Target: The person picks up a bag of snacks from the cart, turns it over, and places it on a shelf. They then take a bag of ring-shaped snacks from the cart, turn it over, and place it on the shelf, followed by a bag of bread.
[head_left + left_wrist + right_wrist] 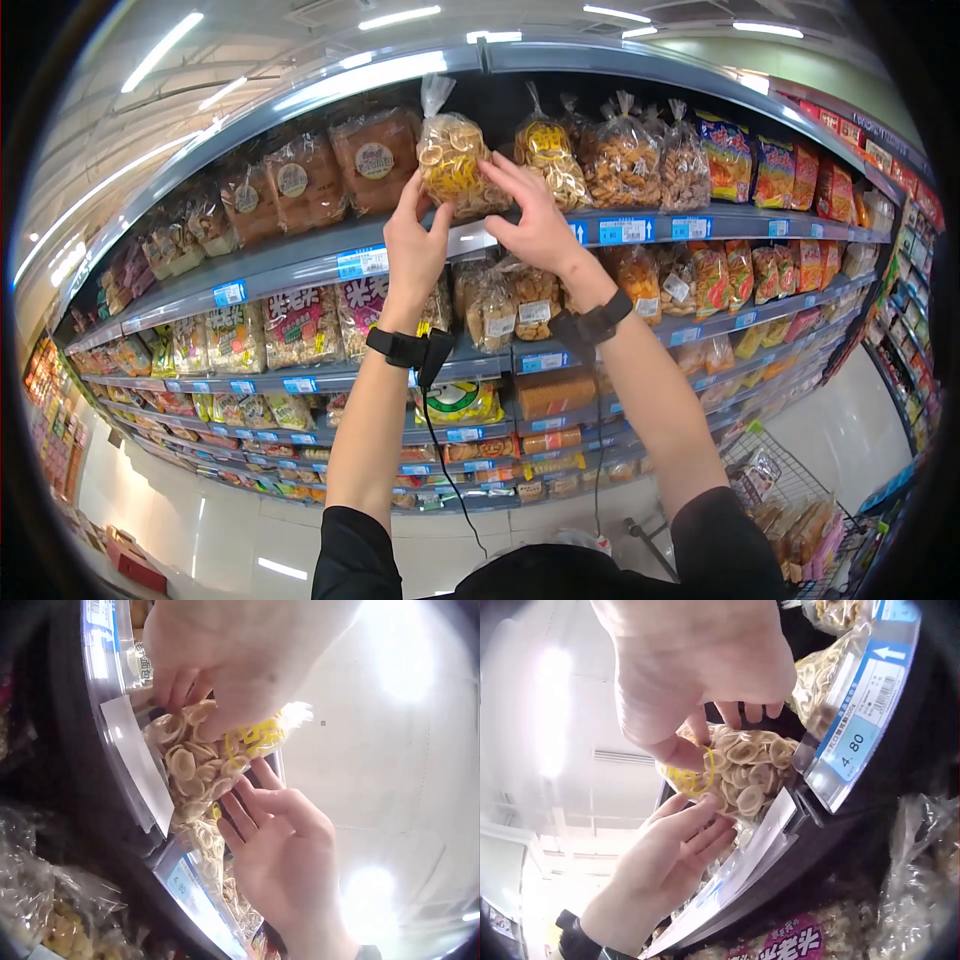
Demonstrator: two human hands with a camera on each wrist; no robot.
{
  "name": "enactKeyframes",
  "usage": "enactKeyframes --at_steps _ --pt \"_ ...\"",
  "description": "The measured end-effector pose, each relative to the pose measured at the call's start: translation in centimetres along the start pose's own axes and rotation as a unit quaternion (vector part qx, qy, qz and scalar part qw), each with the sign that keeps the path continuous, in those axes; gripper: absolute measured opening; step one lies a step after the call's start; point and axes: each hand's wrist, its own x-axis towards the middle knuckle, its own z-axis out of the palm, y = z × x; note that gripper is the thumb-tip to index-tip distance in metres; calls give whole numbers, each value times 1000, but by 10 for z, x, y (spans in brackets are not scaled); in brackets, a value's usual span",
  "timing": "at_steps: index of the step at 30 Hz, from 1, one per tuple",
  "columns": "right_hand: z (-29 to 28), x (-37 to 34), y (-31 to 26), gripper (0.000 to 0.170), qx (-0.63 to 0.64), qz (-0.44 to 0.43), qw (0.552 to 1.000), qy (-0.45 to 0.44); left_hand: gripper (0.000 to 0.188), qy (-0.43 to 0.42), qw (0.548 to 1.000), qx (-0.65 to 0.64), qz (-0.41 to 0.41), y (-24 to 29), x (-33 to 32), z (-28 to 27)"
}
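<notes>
A clear bag of ring-shaped snacks with yellow print (455,160) stands upright at the front of the top shelf, its top twisted closed. My left hand (418,240) touches its left and lower side, thumb and fingers spread. At its right side, the fingers of my right hand (535,220) rest on the plastic. Both wrist views show the rings in the bag (191,765) (746,769) between the two hands. A similar bag (552,160) stands just to the right.
Brown packages (375,160) line the shelf at left, with bagged snacks (622,160) and colourful packets (725,155) at right. Price labels (362,262) run along the shelf edge. Lower shelves hold more packets. A wire cart with goods (800,520) stands at lower right.
</notes>
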Motion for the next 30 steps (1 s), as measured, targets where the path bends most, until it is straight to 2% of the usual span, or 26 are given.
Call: enactKeyframes --at_steps 2,3,4,6,8,11,13,16,19,25,26,28,30 --pt "7 1 3 66 -103 32 994 -3 49 -4 999 39 -2 -2 5 3" --pt "10 3 3 62 -170 2 985 13 49 3 996 95 1 -4 8 5" --pt "11 4 3 62 -173 2 985 16 49 10 989 149 5 -7 10 8" --pt "13 4 4 58 -248 9 968 25 50 11 989 148 17 -12 11 14" --pt "19 5 10 56 -250 11 967 42 51 28 974 223 34 -17 10 19" --pt "22 10 7 55 -197 19 980 37 52 52 976 199 71 -24 13 24" --pt "23 12 3 56 -99 41 994 31 52 53 976 199 71 -26 16 25" --pt "28 15 6 57 -128 9 990 64 52 36 969 236 63 -29 18 25" --pt "32 14 10 58 -177 26 981 79 48 14 963 264 48 -35 28 26" --pt "36 18 16 53 -57 30 992 105 43 4 983 183 -5 -32 42 20" --pt "36 20 17 53 -58 29 992 108 44 -6 985 169 -25 -30 43 20" --pt "39 17 17 52 -116 -3 988 98 45 -12 984 178 -13 -38 46 20" --pt "46 17 16 49 -112 -3 988 107 45 -20 983 185 -4 -43 50 21"
